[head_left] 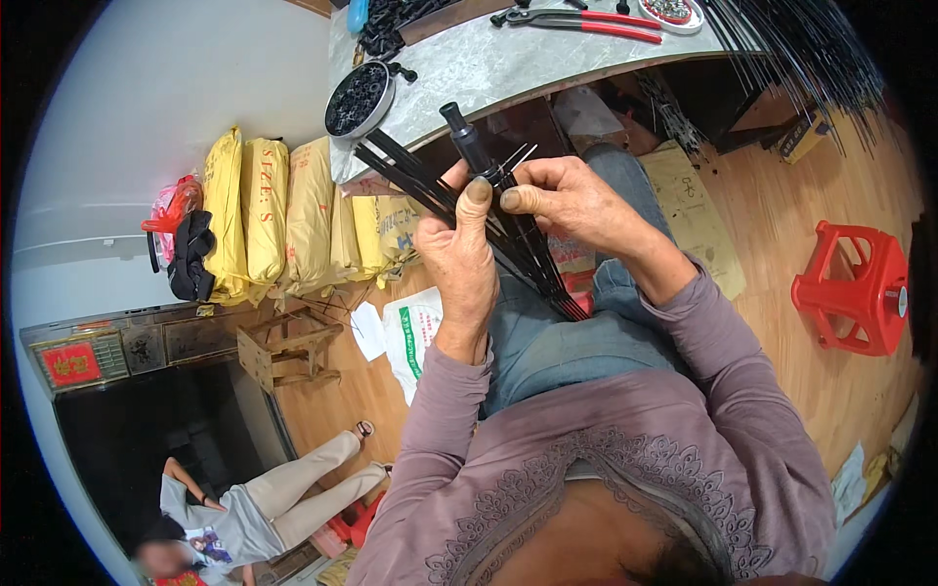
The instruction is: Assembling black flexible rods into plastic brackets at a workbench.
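An umbrella frame (473,146) is held over my lap, a black tubular part pointing up and away with thin black ribs (528,244) gathered below it. My left hand (464,249) is closed round the frame just under the tube, thumb on top. More ribs (396,171) stick out past it to the upper left. Close beside it, my right hand (576,200) is pinched at the rib ends near the hub. A thin light-coloured tip shows above its fingers. What exactly lies between the fingertips is hidden.
On the grey table (459,63) sit a round dish of small black parts (359,100), red-handled pincers (586,21) and hanging black rods (801,49). Yellow sacks (266,210) line the wall. A red stool (850,288) stands right; another person (264,508) stands lower left.
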A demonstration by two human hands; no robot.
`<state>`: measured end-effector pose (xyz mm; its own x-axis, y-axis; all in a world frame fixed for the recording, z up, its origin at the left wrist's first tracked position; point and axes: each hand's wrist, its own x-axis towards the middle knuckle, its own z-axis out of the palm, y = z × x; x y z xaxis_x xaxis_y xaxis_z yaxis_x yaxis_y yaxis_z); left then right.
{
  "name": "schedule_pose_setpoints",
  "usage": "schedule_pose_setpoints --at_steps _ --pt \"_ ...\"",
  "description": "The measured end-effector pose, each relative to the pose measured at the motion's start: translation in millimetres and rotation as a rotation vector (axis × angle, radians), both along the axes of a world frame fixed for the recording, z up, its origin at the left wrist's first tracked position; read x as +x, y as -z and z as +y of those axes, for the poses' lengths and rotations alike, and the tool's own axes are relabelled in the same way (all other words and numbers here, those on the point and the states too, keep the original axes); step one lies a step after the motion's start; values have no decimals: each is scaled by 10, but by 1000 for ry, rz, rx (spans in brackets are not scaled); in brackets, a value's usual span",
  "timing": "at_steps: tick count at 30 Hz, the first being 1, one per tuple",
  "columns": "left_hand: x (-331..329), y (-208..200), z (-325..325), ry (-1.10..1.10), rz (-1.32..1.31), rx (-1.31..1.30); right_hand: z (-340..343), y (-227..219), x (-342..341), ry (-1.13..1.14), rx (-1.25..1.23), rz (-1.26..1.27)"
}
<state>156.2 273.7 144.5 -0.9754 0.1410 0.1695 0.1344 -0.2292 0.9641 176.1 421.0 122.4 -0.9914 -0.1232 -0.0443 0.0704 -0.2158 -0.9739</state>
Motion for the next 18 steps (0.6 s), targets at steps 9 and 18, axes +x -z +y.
schedule_pose_setpoints --at_steps 9,18 --pt "83 -10 82 -91 118 -4 -129 86 14 134 -69 95" --pt "48 -17 -17 -22 51 74 -34 -80 -41 -132 -205 -89"
